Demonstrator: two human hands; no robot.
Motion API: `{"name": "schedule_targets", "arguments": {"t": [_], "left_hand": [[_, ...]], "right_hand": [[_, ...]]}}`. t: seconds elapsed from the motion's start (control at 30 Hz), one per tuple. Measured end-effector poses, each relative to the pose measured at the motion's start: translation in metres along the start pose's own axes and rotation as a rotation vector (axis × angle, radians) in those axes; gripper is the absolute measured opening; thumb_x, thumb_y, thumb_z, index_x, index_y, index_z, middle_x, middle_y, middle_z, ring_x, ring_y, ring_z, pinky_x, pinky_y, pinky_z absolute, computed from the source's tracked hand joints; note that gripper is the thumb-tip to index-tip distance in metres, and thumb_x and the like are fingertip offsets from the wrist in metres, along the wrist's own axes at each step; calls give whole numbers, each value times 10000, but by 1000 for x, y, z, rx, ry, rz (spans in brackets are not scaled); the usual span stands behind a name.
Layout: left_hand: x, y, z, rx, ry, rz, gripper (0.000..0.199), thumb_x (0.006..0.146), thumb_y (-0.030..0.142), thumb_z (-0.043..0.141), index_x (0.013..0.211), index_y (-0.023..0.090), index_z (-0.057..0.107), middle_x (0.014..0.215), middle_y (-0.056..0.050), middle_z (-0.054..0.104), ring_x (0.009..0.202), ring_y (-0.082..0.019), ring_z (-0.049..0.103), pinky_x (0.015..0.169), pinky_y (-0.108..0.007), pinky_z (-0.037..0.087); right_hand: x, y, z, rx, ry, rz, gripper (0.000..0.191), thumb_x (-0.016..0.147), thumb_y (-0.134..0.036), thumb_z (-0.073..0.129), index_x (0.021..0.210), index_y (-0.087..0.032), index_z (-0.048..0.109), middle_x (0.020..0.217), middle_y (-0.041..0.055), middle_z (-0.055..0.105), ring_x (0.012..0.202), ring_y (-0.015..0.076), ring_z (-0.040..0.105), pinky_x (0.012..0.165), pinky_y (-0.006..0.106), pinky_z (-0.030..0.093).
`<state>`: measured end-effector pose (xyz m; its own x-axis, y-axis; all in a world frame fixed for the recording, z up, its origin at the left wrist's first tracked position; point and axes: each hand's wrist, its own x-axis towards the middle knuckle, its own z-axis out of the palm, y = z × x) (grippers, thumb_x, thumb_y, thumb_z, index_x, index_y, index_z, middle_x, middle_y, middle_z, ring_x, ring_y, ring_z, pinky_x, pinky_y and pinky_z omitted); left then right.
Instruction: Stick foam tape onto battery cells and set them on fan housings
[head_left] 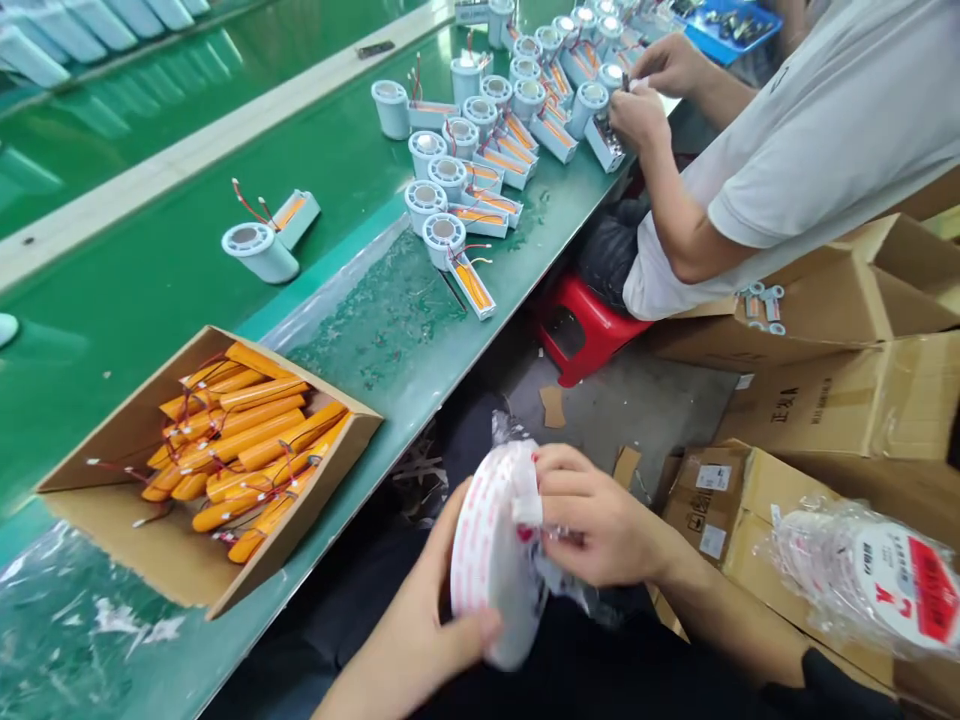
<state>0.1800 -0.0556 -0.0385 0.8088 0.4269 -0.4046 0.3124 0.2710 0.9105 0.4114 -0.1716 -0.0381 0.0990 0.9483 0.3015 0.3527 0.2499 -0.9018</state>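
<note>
Above my lap I hold a wide roll of white tape (480, 560) with reddish print round its edge. My left hand (424, 625) is closed round the near side of the roll, thumb on its rim. Curled against the far side, the fingers of my right hand (596, 515) pinch crumpled clear plastic wrapping (574, 575) beside a short white strip. The right fingertips are partly hidden and blurred. To the left on the bench, a cardboard box (337, 480) holds several orange wrapped battery packs (255, 430) with thin red and black leads.
On the green bench (375, 350) stand several pale blue cylindrical housings (444, 235) with wired trays. One housing (259, 250) stands apart. At right, a co-worker (720, 180) sits on a red stool (585, 330). Cardboard cartons (810, 400) and plastic-wrapped tape rolls (870, 575) are near my right side.
</note>
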Motion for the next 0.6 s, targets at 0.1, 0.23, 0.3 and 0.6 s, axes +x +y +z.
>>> {"name": "schedule_targets", "arguments": {"t": [0.1,0.23,0.3,0.6], "left_hand": [[19,-23,-2,-308,215,-34,965,694,406,868,1551,245,456,1405,-161,642,1215,-391,659,943,-460,601],[31,-49,-9,-552,543,-58,838,602,242,705,1428,211,571,1269,-105,717,1067,-340,705,832,-412,623],[33,-59,-14,-589,623,-97,836,533,212,621,1368,184,622,1170,-90,751,1013,-332,712,804,-413,626],[53,-63,-24,-518,667,-335,856,483,251,716,1338,240,663,1085,-25,788,1082,-395,707,857,-467,641]], "right_hand": [[-12,27,-17,-68,397,117,231,813,-69,607,901,-246,725,900,26,645,868,195,618,808,337,535],[-46,93,-46,109,794,639,298,752,-213,595,1041,-234,661,1031,24,666,694,143,559,574,249,448],[-61,124,-46,147,699,819,439,747,-322,617,1173,-215,646,1082,56,690,805,183,611,636,269,486],[-121,143,46,273,442,1195,484,881,-607,743,874,-125,698,839,54,686,804,224,663,772,363,555]]}}
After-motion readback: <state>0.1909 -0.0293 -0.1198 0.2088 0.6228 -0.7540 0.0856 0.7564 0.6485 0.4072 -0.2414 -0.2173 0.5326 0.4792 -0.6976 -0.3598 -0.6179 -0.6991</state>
